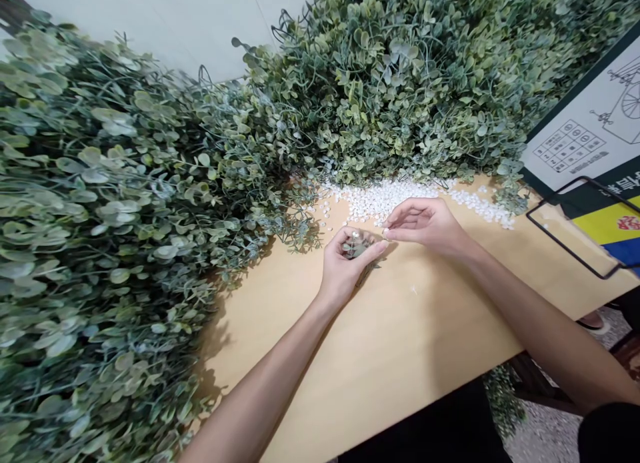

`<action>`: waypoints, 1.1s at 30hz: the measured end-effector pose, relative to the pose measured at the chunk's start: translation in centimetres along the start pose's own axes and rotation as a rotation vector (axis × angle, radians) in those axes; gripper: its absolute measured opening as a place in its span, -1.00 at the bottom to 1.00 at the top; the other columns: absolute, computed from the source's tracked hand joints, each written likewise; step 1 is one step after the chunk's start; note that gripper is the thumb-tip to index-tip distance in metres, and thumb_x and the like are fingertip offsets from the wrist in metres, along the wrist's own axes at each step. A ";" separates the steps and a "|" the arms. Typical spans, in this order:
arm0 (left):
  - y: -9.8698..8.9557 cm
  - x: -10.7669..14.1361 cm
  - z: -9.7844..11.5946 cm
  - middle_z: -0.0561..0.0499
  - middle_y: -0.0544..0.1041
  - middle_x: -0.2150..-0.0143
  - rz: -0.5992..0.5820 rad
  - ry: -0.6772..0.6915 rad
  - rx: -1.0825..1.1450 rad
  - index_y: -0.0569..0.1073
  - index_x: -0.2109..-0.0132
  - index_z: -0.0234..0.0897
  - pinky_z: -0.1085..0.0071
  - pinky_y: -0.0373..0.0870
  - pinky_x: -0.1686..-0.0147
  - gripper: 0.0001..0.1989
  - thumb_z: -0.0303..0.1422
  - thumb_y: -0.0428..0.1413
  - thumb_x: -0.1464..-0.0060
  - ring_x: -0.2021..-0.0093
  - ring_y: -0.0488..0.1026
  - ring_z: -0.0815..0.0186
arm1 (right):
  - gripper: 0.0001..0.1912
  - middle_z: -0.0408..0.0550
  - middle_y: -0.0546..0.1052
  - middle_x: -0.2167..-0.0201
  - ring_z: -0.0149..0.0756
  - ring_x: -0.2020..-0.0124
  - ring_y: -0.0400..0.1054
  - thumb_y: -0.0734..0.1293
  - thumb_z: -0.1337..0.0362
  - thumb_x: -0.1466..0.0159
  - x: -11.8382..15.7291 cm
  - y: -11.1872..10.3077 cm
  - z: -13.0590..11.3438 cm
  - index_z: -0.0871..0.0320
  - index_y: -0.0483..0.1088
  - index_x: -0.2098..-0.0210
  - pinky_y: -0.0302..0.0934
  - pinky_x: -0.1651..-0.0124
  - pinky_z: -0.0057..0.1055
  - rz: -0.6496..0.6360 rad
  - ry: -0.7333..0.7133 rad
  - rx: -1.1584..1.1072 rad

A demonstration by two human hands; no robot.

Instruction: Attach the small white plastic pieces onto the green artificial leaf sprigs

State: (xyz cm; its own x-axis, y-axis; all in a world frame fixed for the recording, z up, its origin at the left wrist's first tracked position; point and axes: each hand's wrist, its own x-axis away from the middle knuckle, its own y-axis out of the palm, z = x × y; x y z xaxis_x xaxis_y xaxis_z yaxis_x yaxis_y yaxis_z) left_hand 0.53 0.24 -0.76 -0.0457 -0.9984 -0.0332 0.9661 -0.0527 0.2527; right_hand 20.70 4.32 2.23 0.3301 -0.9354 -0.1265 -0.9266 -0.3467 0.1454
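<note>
My left hand [345, 259] is closed around a small sprig of green leaves [356, 245], held just above the wooden table [370, 356]. Close on its right, my right hand [425, 226] has thumb and index finger pinched together at the tip of a small white piece, near the left thumb. Behind both hands many small white pieces [367, 201] lie scattered on the table. The stem of the sprig is mostly hidden by the left hand.
Large heaps of artificial greenery [125, 203] cover the left side and back of the table. At the right stands a printed box [575, 149] beside a black wire frame [570, 246]. The table's front edge runs below my arms.
</note>
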 end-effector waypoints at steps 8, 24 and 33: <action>0.0 0.0 0.1 0.09 0.53 0.37 0.008 -0.009 -0.025 0.53 0.33 -0.28 0.49 0.45 0.33 -0.71 -0.28 0.48 0.02 0.39 0.46 0.44 | -0.61 -0.05 0.71 0.28 -0.28 0.24 0.61 0.73 0.24 0.07 -0.1 -0.2 0.2 0.15 0.63 0.31 0.53 0.03 -0.31 0.011 0.013 0.020; -0.1 0.0 0.0 0.00 0.63 0.31 0.008 0.007 -0.063 0.65 0.14 -0.27 0.42 0.51 0.26 -0.68 -0.13 0.41 -0.09 0.34 0.54 0.36 | -0.59 -0.06 0.72 0.28 -0.29 0.24 0.62 0.75 0.27 0.13 -0.3 -0.5 0.4 0.16 0.62 0.32 0.53 0.02 -0.33 0.004 0.052 -0.017; -0.1 0.5 0.5 0.04 0.51 0.41 -0.072 0.004 -0.175 0.57 0.27 -0.26 0.43 0.36 0.36 -0.67 -0.07 0.28 -0.24 0.43 0.38 0.38 | -0.60 -0.04 0.72 0.29 -0.28 0.25 0.63 0.74 0.27 0.11 -0.1 -0.5 0.4 0.16 0.62 0.33 0.55 0.06 -0.34 -0.025 0.051 -0.013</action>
State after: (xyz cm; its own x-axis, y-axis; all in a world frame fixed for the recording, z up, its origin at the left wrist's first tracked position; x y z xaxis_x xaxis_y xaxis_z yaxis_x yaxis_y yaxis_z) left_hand 0.24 -0.22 -0.29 -0.1159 -0.9921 -0.0487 0.9898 -0.1194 0.0778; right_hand 21.09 4.65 1.82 0.3620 -0.9287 -0.0806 -0.9157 -0.3704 0.1558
